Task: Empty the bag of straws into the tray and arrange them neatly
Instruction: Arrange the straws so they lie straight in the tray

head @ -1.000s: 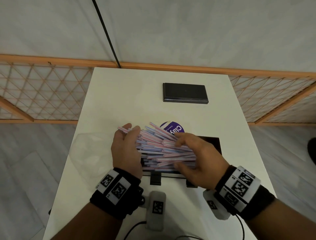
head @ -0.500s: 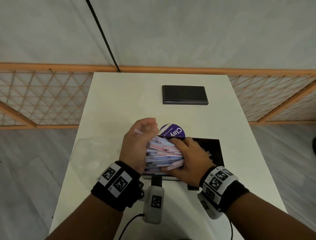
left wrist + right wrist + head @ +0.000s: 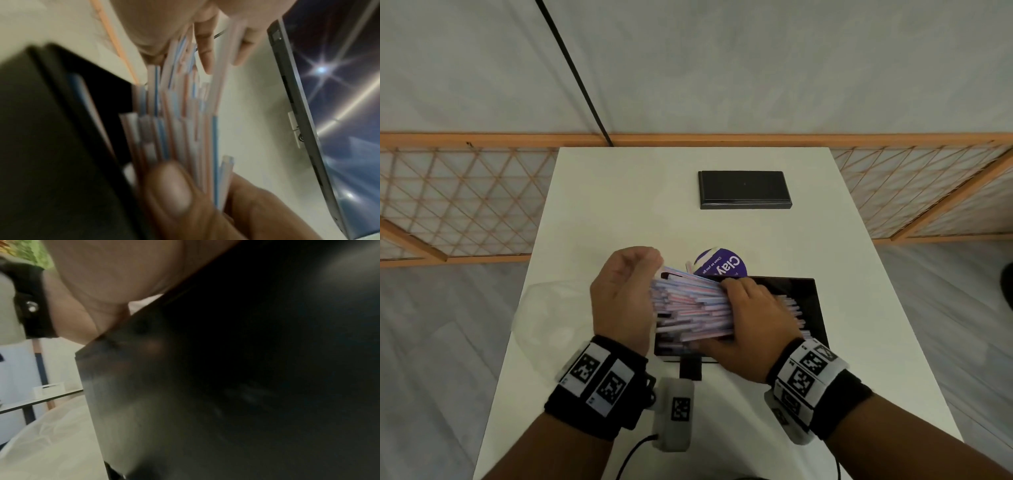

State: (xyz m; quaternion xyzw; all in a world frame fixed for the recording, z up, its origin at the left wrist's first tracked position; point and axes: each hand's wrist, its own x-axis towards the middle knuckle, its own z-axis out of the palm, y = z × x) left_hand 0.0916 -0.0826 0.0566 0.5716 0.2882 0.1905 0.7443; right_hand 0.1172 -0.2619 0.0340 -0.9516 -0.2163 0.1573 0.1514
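1. Over the last second the loose fan of straws had been gathered into a tighter bundle, and both hands had drawn closer together over the tray; the left hand had curled in from a flatter pose.
2. The bundle of thin pink, blue and white striped plastic straws (image 3: 693, 306) lay roughly level across the left part of the shallow black rectangular tray (image 3: 810, 308), their left ends sticking out past the tray's left edge.
3. The left hand (image 3: 625, 296) cupped those left ends, its grip clenched loosely around them with fingers curled over the top; in the left wrist view the thumb (image 3: 168, 190) pressed against the straws (image 3: 176, 123), though that picture was blurred.
4. The right hand (image 3: 751, 320) lay over the right part of the bundle, its grip grasping the straws from above with fingers curled over the far side and thumb at the near side.
5. The right wrist view showed little beyond the dark tray wall (image 3: 226, 386) close to the lens.
6. The crumpled clear plastic bag (image 3: 548, 315) lay on the white table (image 3: 619, 205) just left of the left hand.
7. A round purple sticker with white lettering (image 3: 722, 265) sat just behind the tray, partly hidden by it.
8. A flat black rectangular block (image 3: 744, 189) rested farther back on the table, well apart from the tray.
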